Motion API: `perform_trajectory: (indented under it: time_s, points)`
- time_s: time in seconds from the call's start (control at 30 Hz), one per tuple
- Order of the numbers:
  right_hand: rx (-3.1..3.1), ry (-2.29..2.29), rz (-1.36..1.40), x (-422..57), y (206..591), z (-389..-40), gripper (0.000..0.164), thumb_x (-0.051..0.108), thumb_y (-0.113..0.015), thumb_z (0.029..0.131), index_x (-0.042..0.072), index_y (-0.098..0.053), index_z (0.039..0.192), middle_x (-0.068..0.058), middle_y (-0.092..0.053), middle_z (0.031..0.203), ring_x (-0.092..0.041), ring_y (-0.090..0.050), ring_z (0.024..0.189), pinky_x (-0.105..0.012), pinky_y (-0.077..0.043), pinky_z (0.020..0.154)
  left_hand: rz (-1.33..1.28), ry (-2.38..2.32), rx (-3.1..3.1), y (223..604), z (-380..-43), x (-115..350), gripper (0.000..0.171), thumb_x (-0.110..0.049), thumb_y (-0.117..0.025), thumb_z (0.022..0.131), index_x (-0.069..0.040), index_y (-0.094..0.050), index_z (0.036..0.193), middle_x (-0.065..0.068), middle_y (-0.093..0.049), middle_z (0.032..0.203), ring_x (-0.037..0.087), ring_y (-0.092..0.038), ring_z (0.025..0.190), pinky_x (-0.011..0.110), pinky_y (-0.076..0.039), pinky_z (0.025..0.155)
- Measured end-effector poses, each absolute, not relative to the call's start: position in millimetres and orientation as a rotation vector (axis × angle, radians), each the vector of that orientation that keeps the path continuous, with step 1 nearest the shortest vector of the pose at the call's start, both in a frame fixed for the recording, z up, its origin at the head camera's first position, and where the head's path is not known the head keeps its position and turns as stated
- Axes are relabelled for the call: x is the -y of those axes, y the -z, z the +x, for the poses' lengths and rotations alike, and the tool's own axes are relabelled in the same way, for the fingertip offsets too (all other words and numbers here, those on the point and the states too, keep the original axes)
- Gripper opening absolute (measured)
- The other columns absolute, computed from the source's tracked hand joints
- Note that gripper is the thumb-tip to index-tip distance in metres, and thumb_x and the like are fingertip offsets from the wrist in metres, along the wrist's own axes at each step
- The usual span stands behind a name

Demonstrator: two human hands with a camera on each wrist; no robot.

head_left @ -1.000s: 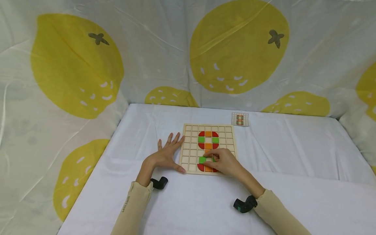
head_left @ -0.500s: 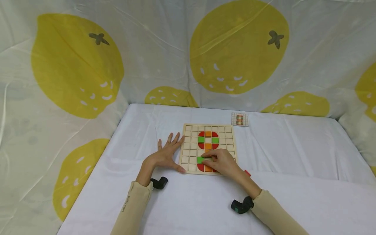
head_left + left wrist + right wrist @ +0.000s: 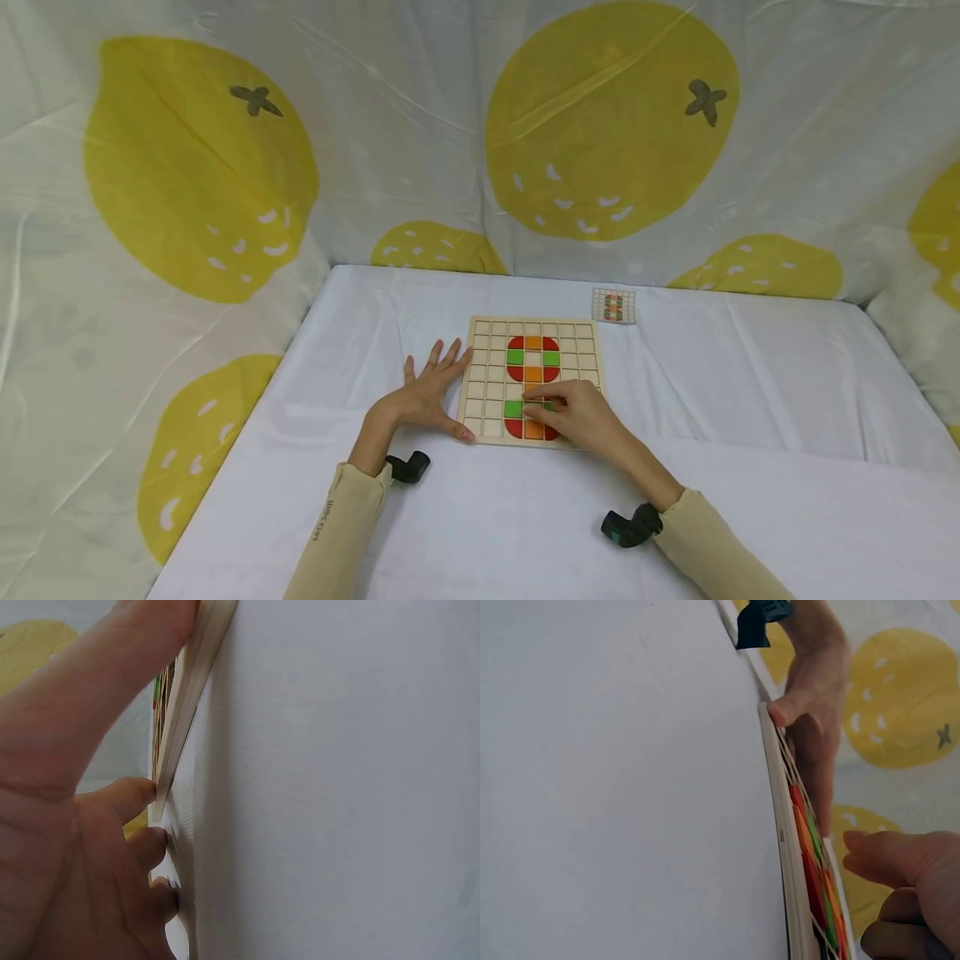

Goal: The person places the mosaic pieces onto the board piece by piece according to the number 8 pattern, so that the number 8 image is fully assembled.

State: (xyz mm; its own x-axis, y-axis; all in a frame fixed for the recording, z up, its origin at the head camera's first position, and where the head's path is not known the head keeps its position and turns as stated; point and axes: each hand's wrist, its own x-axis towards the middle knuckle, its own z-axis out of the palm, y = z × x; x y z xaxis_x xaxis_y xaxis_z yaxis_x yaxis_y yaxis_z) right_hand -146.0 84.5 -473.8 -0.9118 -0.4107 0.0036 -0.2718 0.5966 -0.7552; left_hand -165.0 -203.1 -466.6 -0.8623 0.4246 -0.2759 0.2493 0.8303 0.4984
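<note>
A wooden grid board [image 3: 483, 373] lies flat with red quarter-round, orange and green square tiles forming a figure-eight pattern. My left hand [image 3: 426, 400] is spread at its left side, index fingertip and thumb tip touching the frame; in the left wrist view the thumb [image 3: 97, 690] lies against the board's edge. Over the lower right part of the board is my right hand [image 3: 581, 414], thumb and index finger slightly apart beside a green tile [image 3: 513, 409]. Nothing shows between those fingertips [image 3: 855, 838] in the right wrist view. The hand partly covers the pattern's lower right tiles.
A small card [image 3: 613, 306] printed with a similar pattern lies behind the board's far right corner. White cloth [image 3: 465, 533] covers the table. A lemon-print curtain [image 3: 405, 125] hangs behind it.
My right hand moves slightly left with the green tile, then back right, leaving the tile in its cell. A red piece briefly visible by the right wrist is hidden now. My left hand stays put.
</note>
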Motion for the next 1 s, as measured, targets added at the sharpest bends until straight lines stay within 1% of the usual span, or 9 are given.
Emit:
perform_trajectory:
  time_s: [0.13,0.33,0.43,0.6,0.67,0.77,0.87,1.0]
  points:
    - [-2.658,1.226,-0.537,-108,470,-140,0.023,0.027,-0.081,0.091,0.017,-0.082,0.112,0.008,-0.031,0.055,-0.006,-0.03,0.052,-0.02,-0.023,0.05,0.505,-0.635,-2.636,467,-165,201,0.14,-0.053,-0.096,0.064,-0.017,-0.009,0.168,0.008,0.007,0.176,0.036,0.018,0.161,0.078,0.013,0.118]
    - [-2.732,1.219,-0.504,-154,474,-130,0.022,0.025,-0.082,0.09,0.015,-0.08,0.11,0.01,-0.029,0.056,-0.002,-0.026,0.05,-0.02,-0.024,0.049,0.497,-0.622,-2.641,466,-165,202,0.14,-0.053,-0.096,0.065,-0.017,-0.009,0.168,0.008,0.007,0.176,0.038,0.017,0.161,0.078,0.012,0.118]
    - [-2.76,1.21,-0.445,-176,476,-123,0.023,0.026,-0.082,0.089,0.015,-0.08,0.11,0.009,-0.029,0.057,-0.002,-0.027,0.053,-0.022,-0.026,0.05,0.499,-0.622,-2.64,466,-165,203,0.139,-0.053,-0.096,0.065,-0.017,-0.009,0.168,0.009,0.007,0.176,0.038,0.017,0.161,0.079,0.012,0.118]
    - [-2.741,1.247,-0.326,-205,481,-113,0.025,0.029,-0.085,0.087,0.021,-0.08,0.109,0.009,-0.03,0.06,-0.002,-0.029,0.057,-0.023,-0.03,0.052,0.506,-0.637,-2.638,467,-165,203,0.139,-0.054,-0.096,0.065,-0.017,-0.01,0.168,0.009,0.007,0.176,0.038,0.017,0.161,0.079,0.012,0.118]
    - [-2.717,1.26,-0.299,-214,484,-110,0.027,0.031,-0.086,0.085,0.023,-0.08,0.11,0.009,-0.03,0.061,-0.001,-0.029,0.059,-0.023,-0.03,0.053,0.506,-0.639,-2.638,467,-165,202,0.139,-0.054,-0.095,0.065,-0.018,-0.01,0.168,0.009,0.007,0.176,0.038,0.017,0.161,0.079,0.012,0.118]
    - [-2.677,1.275,-0.312,-223,488,-106,0.03,0.031,-0.087,0.084,0.023,-0.079,0.112,0.009,-0.031,0.063,-0.001,-0.03,0.06,-0.024,-0.031,0.054,0.506,-0.648,-2.638,466,-165,202,0.138,-0.053,-0.096,0.065,-0.017,-0.01,0.168,0.009,0.006,0.176,0.038,0.017,0.161,0.079,0.013,0.118]
    - [-2.627,1.293,-0.34,-228,491,-105,0.032,0.027,-0.088,0.082,0.023,-0.079,0.113,0.009,-0.03,0.064,-0.001,-0.03,0.061,-0.023,-0.032,0.055,0.507,-0.656,-2.637,466,-165,202,0.138,-0.053,-0.096,0.065,-0.017,-0.011,0.168,0.009,0.006,0.176,0.038,0.017,0.161,0.079,0.013,0.118]
    - [-2.591,1.311,-0.392,-230,493,-104,0.031,0.023,-0.088,0.083,0.022,-0.079,0.113,0.009,-0.029,0.063,0.0,-0.029,0.06,-0.022,-0.031,0.054,0.51,-0.658,-2.637,466,-164,202,0.138,-0.052,-0.096,0.065,-0.016,-0.011,0.168,0.009,0.006,0.176,0.038,0.017,0.161,0.079,0.013,0.117]
